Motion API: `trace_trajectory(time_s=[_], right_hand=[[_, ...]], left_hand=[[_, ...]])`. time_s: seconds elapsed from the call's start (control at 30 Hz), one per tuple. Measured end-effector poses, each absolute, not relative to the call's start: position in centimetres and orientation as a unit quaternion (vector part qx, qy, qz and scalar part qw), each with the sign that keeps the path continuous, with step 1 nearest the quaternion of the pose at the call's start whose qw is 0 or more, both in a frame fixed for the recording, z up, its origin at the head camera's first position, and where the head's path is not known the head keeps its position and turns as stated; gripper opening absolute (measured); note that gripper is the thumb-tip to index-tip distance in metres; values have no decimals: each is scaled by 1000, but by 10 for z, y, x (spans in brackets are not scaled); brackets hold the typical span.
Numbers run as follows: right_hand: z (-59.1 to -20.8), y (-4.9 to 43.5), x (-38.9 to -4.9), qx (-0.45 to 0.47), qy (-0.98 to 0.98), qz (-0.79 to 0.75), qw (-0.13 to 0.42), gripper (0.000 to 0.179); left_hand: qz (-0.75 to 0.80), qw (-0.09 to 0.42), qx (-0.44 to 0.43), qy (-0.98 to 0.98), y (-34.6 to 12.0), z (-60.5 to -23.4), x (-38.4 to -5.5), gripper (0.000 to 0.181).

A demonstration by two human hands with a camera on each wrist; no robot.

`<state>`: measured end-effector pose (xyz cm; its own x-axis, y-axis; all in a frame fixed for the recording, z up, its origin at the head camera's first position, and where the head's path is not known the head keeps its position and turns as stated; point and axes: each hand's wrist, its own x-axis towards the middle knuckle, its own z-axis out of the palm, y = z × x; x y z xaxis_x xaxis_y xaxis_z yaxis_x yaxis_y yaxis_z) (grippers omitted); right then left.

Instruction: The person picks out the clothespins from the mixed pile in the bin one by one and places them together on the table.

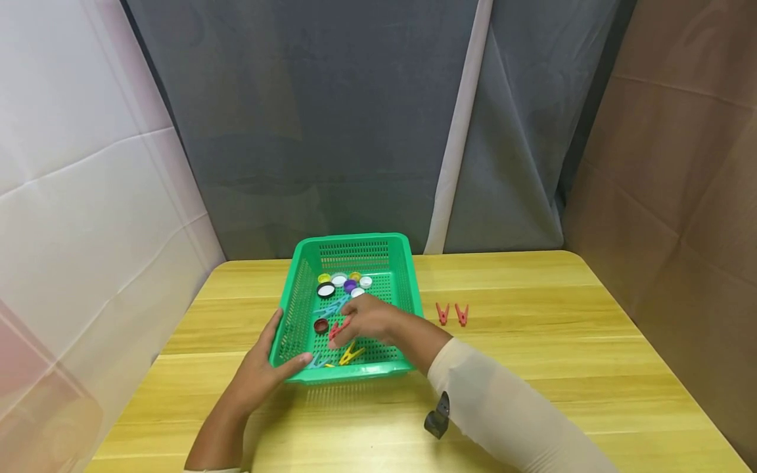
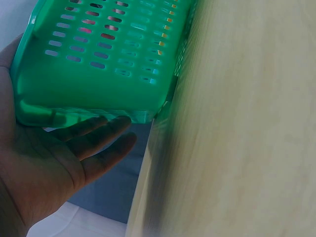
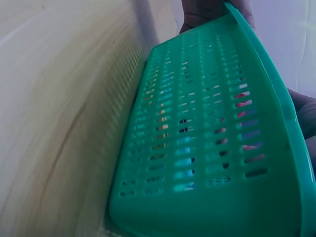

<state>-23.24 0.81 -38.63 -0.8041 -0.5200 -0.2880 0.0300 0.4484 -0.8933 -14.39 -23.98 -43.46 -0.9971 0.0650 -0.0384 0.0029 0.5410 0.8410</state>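
Red peg (image 1: pixel 339 328) pinched btwn R fingers (image 1: pixel 344 338) in green basket (image 1: pixel 367 372), spread L fingers (image 1: pixel 270 330) holding basket.

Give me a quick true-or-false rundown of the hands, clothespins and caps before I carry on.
1. The left hand touches the green basket. True.
2. The right hand pinches a red clothespin. True.
3. Three clothespins lie outside the basket. False: only two red clothespins lie on the table, right of it.
4. A yellow clothespin lies in the basket. True.
5. Every cap lies outside the basket. False: the purple cap, for one, is inside.
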Motion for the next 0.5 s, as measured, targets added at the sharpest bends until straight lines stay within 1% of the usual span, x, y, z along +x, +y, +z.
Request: trace_trajectory(time_s=[0.1,0.27,0.5], right_hand=[[-386,12,-234,-159,814,-497,256,86],[-384,21,-233,-170,820,-489,244,83],[-376,36,-230,-213,803,-506,233,70]], left_hand=[[481,32,20,876,-240,-435,-144,113],[485,32,21,874,-240,-436,-144,113],[486,35,18,873,-240,-436,-145,113]])
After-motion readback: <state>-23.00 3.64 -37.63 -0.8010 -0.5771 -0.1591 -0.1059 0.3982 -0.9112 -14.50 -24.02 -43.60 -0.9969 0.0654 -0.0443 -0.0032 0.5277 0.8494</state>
